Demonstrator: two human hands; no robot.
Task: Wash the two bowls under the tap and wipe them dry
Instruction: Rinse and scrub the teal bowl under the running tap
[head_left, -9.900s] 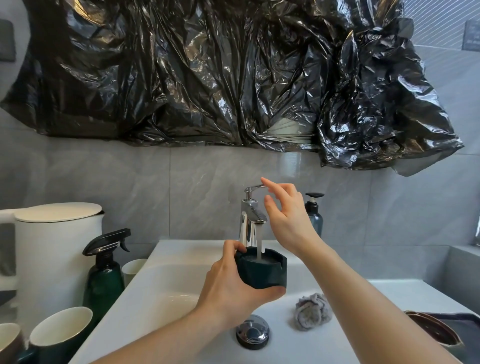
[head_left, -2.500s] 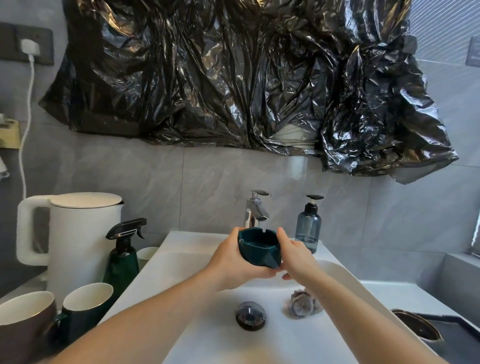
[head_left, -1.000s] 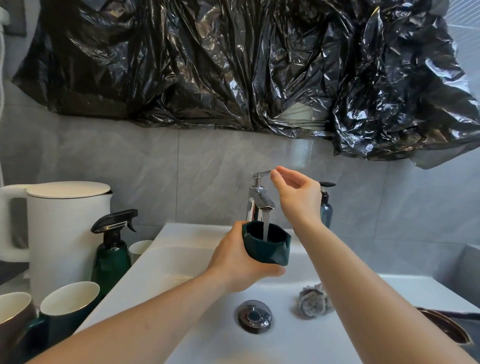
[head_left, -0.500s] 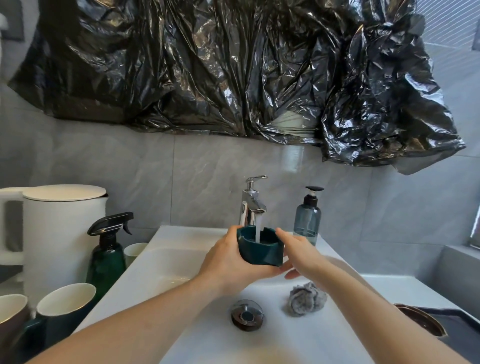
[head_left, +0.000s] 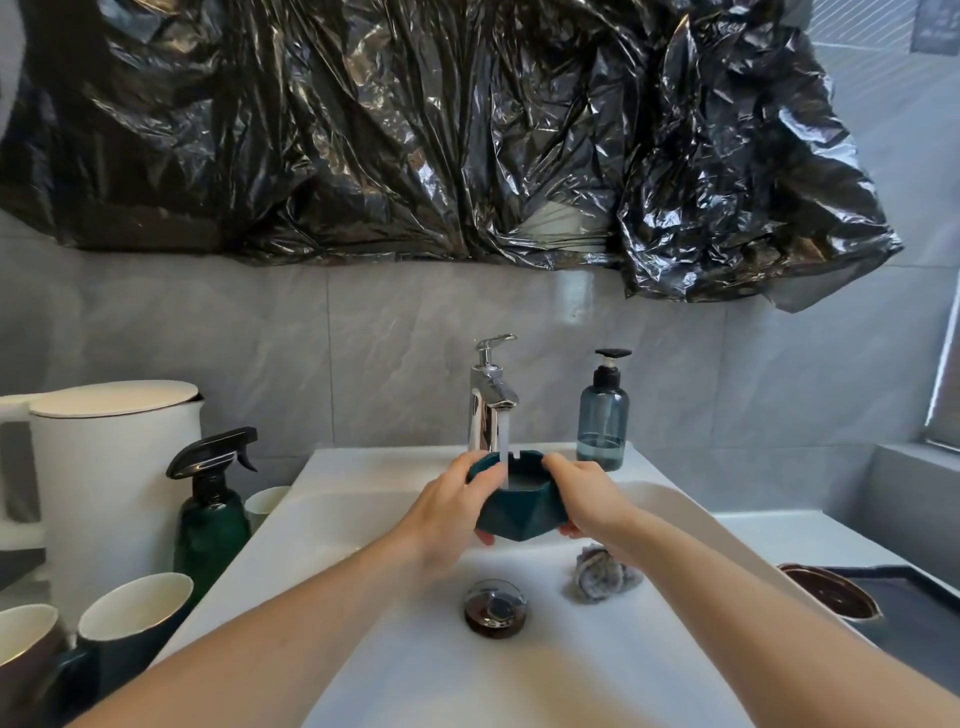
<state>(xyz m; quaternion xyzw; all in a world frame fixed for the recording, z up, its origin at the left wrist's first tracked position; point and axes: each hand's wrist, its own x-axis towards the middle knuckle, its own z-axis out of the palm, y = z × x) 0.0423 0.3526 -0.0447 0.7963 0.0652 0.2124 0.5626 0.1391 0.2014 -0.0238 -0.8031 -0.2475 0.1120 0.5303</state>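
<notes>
A small dark green faceted bowl is held over the white sink under the chrome tap. Water runs from the spout into the bowl. My left hand grips the bowl's left side, thumb over the rim. My right hand grips its right side, fingers curled underneath. A brown bowl sits on a dark tray at the right edge. A crumpled grey cloth lies in the basin.
A blue soap dispenser stands right of the tap. At the left are a white kettle, a green spray bottle and several cups. The drain plug sits mid-basin. Black plastic sheeting hangs on the wall.
My right hand left the tap lever and came down onto the bowl's right side. Water now runs into the bowl, which both hands hold.
</notes>
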